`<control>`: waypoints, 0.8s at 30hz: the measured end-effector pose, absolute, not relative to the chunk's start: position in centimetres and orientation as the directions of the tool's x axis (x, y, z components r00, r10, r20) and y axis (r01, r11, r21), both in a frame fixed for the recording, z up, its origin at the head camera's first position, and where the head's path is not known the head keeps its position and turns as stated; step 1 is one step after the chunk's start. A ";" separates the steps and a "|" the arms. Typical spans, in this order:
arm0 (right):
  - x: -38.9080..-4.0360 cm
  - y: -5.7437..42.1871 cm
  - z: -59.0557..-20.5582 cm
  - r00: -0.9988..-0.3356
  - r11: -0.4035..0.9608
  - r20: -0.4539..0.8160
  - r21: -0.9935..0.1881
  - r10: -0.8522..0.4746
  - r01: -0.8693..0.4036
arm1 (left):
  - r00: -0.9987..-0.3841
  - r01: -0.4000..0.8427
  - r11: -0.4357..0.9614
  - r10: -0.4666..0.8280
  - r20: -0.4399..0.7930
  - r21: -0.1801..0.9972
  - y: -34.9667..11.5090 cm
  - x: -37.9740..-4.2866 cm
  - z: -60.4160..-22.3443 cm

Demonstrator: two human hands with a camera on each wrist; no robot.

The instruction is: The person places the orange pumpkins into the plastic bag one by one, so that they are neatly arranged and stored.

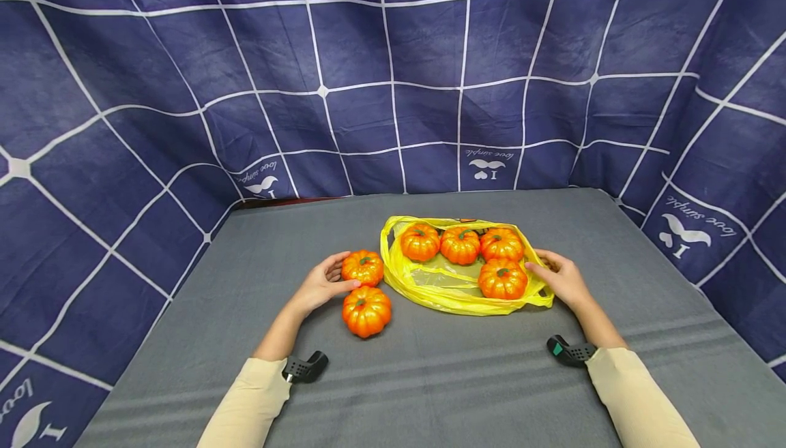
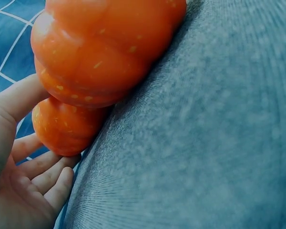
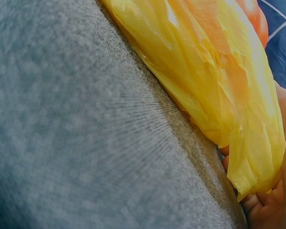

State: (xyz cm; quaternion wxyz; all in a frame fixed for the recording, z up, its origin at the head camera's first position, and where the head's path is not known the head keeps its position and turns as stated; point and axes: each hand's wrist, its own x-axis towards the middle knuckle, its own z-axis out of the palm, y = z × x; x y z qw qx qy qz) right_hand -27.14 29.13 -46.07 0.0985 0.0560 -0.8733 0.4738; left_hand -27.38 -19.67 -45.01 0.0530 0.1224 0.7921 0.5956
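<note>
My left hand [image 1: 318, 284] holds a small orange pumpkin [image 1: 363, 268] with a green stem, thumb in front and fingers round the far left side. A second pumpkin [image 1: 366, 311] sits just nearer on the grey cloth, and looms large in the left wrist view. My right hand [image 1: 561, 277] grips the right edge of a yellow plastic bag [image 1: 424, 296], thumb over the rim. The bag lies with its mouth spread upward. Inside it are several more pumpkins [image 1: 460, 245], three in a row at the back and one [image 1: 502, 279] at front right. Bag plastic hides part of the right fingers.
Grey cloth [image 1: 442, 380] covers the table. A dark blue curtain with white grid lines [image 1: 424, 46] hangs behind the table and along both sides. Each wrist wears a black strap device [image 1: 305, 367].
</note>
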 end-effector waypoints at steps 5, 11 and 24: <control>-27.2 29.1 -46.1 -0.973 0.537 0.232 -0.819 -0.009 -0.201 | -0.965 0.135 0.256 0.255 0.068 0.957 -19.6 -27.4 -45.0; -27.3 29.1 -46.1 -0.972 0.544 0.236 -0.815 -0.003 -0.199 | -0.967 0.139 0.263 0.244 0.074 0.955 -19.6 -27.4 -45.1; -27.2 29.3 -45.9 -0.981 0.570 0.196 -0.806 0.002 -0.160 | -0.991 0.083 0.228 0.118 0.057 0.970 -19.6 -27.2 -44.0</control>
